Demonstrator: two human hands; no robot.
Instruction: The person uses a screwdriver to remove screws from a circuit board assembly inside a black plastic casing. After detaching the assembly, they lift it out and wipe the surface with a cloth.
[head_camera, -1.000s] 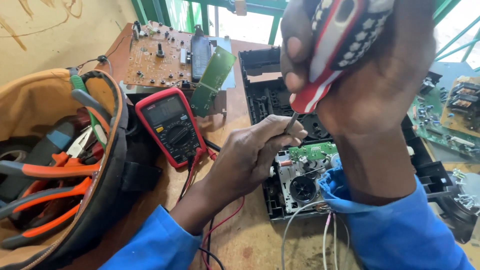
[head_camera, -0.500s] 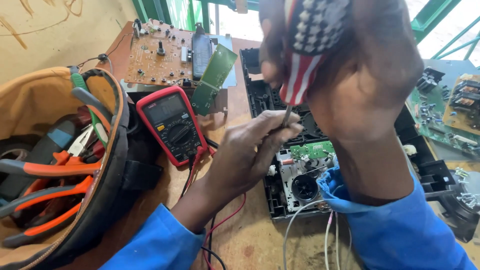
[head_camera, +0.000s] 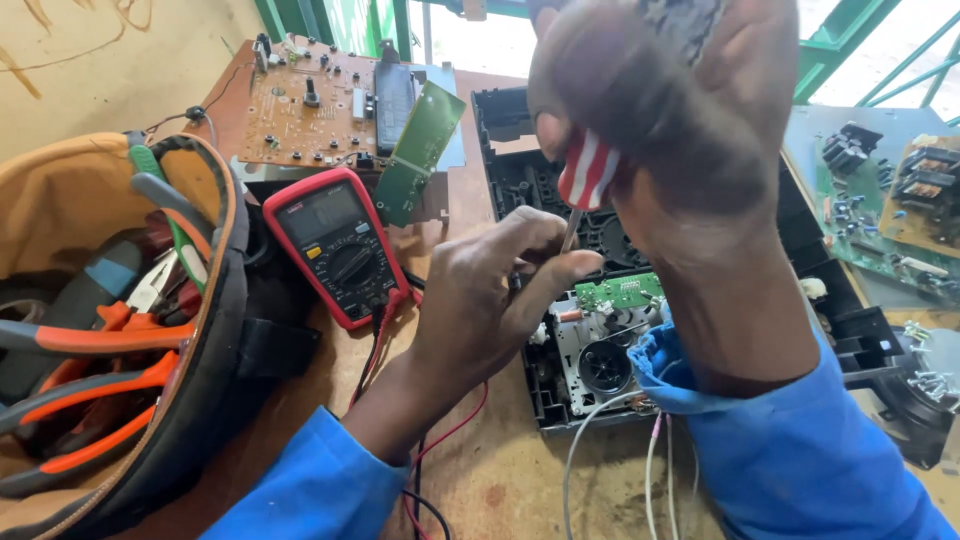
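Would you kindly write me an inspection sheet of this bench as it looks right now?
Surface: wooden bench top, dusty, crowded.
Job's things: screwdriver with red and white striped handle, shaft pointing down into the opened black device casing; small green board inside it.
Clutter: red multimeter; brown circuit board; tool bag holding orange-handled pliers; more boards at the right edge.
Grippers: right hand grips the screwdriver handle; left hand pinches its shaft.
Cables: red and black multimeter leads; white wires from the casing.
Surroundings: green metal frame, daylight beyond.
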